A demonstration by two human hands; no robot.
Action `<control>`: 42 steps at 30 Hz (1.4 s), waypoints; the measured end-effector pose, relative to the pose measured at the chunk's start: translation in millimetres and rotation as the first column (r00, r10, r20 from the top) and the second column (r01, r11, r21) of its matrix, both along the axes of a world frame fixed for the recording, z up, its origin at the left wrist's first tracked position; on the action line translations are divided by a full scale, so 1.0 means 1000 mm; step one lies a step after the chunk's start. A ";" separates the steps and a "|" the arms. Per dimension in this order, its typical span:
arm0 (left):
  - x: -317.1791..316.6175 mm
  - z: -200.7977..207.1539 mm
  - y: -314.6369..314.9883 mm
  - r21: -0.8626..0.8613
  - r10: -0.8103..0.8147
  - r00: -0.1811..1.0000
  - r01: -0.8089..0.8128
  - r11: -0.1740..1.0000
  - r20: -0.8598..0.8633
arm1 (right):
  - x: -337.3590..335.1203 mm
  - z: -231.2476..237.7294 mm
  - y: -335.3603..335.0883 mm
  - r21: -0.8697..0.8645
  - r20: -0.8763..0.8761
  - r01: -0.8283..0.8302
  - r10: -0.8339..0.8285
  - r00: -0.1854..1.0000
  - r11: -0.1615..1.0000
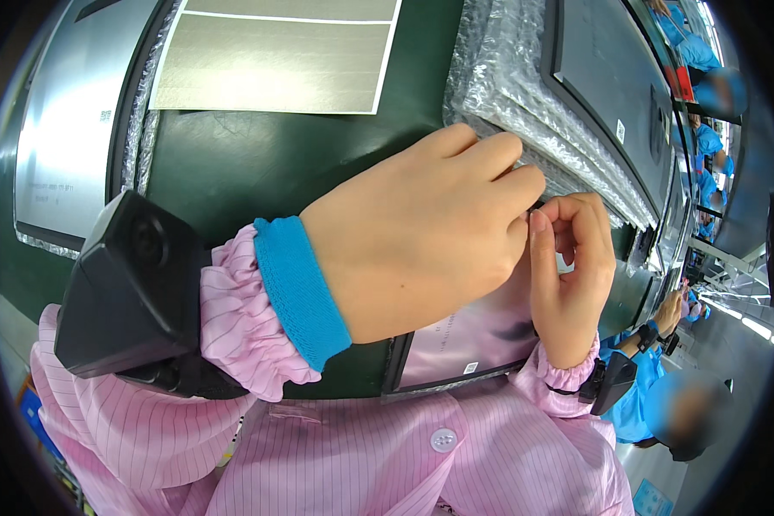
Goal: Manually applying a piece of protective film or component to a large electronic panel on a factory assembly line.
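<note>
Above the dark-green worktop [258, 155]: left hand [421, 232] palm down, fingers curled, grip hidden | beneath: glossy, dark-framed flat panel [469, 346] | right hand [572, 279] raised, thumb near forefinger, hold unclear | beyond: clear bubble-wrap layers [500, 95] under dark-framed grey panel [615, 77]

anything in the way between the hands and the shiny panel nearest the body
Nothing visible lies between the bare left hand or bare right hand and the shiny, dark-edged rectangular panel; the left hand hides part of it.
</note>
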State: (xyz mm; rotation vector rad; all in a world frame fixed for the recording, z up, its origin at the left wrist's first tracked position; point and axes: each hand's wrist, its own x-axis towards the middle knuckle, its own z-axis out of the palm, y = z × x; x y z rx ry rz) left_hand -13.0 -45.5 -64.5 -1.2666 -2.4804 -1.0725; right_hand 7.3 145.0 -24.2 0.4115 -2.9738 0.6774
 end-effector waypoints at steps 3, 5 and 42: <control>0.000 -0.001 0.001 -0.025 0.008 1.000 -0.008 1.000 -0.009 | -0.001 0.001 0.002 -0.007 0.033 0.022 -0.022 0.999 1.000; 0.001 0.000 0.001 -0.032 0.007 1.000 -0.007 0.999 -0.012 | 0.000 0.003 0.004 -0.030 0.053 0.051 -0.050 0.997 0.998; 0.009 0.058 0.046 0.069 0.048 0.875 -0.093 0.993 0.481 | 0.001 0.024 0.082 -0.644 0.318 0.198 0.023 0.948 0.739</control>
